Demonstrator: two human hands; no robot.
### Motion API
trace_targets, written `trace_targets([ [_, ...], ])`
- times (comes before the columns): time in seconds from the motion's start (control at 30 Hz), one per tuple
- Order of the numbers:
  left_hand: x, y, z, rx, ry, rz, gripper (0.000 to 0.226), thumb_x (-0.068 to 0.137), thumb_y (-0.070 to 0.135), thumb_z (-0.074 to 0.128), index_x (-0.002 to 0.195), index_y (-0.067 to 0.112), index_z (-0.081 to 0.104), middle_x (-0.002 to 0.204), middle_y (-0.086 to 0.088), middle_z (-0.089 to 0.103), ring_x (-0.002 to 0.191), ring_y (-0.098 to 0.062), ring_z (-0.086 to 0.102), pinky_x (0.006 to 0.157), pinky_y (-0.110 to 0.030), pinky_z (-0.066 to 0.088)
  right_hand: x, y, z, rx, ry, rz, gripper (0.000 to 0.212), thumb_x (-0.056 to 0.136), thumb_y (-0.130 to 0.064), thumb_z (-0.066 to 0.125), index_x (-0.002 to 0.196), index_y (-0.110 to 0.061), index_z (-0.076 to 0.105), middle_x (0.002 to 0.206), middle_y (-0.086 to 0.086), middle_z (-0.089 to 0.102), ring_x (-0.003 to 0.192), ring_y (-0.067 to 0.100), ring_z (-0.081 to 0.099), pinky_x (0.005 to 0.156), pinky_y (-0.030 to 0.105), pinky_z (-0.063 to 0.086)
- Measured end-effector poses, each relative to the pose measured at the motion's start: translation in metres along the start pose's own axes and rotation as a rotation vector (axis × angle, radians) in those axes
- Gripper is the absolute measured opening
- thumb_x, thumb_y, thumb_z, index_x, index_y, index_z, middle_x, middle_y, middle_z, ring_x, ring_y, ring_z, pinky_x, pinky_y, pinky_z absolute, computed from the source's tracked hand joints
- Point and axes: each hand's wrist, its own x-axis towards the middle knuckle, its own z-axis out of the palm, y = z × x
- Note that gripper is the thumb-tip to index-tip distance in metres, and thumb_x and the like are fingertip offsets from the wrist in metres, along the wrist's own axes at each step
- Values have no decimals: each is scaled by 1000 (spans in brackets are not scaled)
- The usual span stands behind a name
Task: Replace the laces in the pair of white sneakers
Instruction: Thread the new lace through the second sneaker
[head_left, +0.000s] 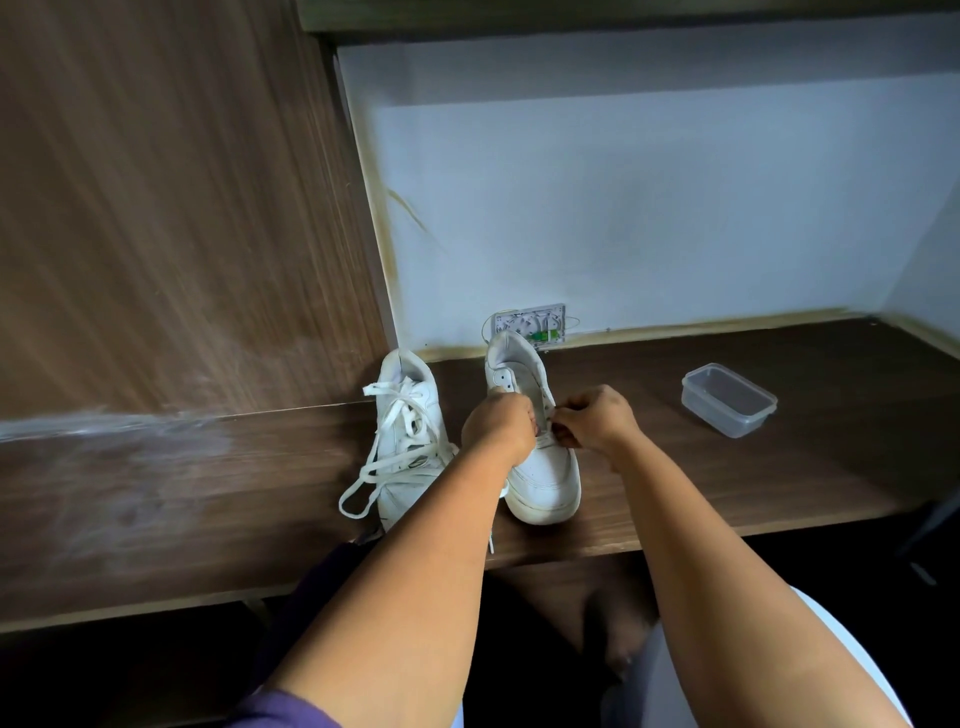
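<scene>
Two white sneakers were set side by side on the brown desk (727, 499), toes toward the near edge and heels toward the far wall. The right sneaker (540, 467) lay long from near to far, right under both hands. The left hand (498, 423) was curled at its left row of holes, and the right hand (592, 421) was curled at the right row, with something small and pale pinched, likely the lace (544, 441). Both hands were just as near. The left sneaker (410, 431) was just beside it, with loose laces (387, 447) spilling out. A clear box (729, 399) was placed well apart, to the right.
</scene>
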Motion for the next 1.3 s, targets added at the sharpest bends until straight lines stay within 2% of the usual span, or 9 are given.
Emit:
trace_targets([
  [0.17,5,-8,7,-156,-23,79,9,91,16,60,89,17,68,112,0,48,86,-18,54,72,-25,43,1,3,-3,161,-53,91,13,85,-12,71,75,-5,70,70,7,65,64,14,64,72,31,60],
  [0.27,4,-9,11,-340,-41,12,9,91,16,62,83,19,65,86,11,48,84,-13,51,72,-22,42,2,8,-4,283,-101,150,7,88,-4,66,82,-6,68,80,7,65,70,13,63,70,27,58],
  [0.5,8,-7,21,-558,-101,-123,29,91,10,63,64,20,55,70,7,52,61,-4,44,52,-17,36,0,18,-4,157,-83,111,19,79,1,74,71,-16,70,83,7,69,86,21,68,88,37,56],
  [0.63,8,-4,27,-640,-71,-209,2,92,7,60,92,8,61,76,4,53,58,-2,43,44,-8,34,0,20,-7,88,-112,80,19,74,-2,80,76,-19,72,87,4,72,95,20,69,92,35,55],
  [0.77,10,-4,28,-613,-85,-227,19,93,5,53,74,7,55,82,0,56,78,-16,54,67,-15,47,-2,22,-8,70,-127,65,22,71,-4,82,76,-23,72,90,5,73,95,21,69,92,41,54],
  [0.87,10,-2,28,-647,-77,-286,8,92,6,59,90,13,61,75,1,55,76,-14,51,52,-10,42,-4,25,-7,98,-133,61,22,71,-4,82,75,-23,73,89,6,74,95,23,69,92,43,54],
  [1.1,12,-9,30,-588,-69,-230,7,86,24,70,79,25,68,108,-3,70,99,-17,62,78,-21,46,-10,28,-7,262,-148,41,17,73,-5,80,89,-9,75,91,7,74,94,16,69,94,32,53],
  [1.2,14,-10,25,-437,-62,-140,14,88,27,67,74,27,65,112,-4,67,106,-23,62,84,-26,48,-11,24,-5,206,-67,24,10,73,-8,82,78,-11,73,82,2,73,86,13,68,89,28,55],
  [1.3,11,-12,18,-270,-48,-38,16,90,24,62,75,27,62,119,-4,53,103,-24,59,86,-29,50,-11,17,-9,240,-83,119,8,84,-6,72,77,-10,69,84,8,71,80,20,68,86,37,56],
])
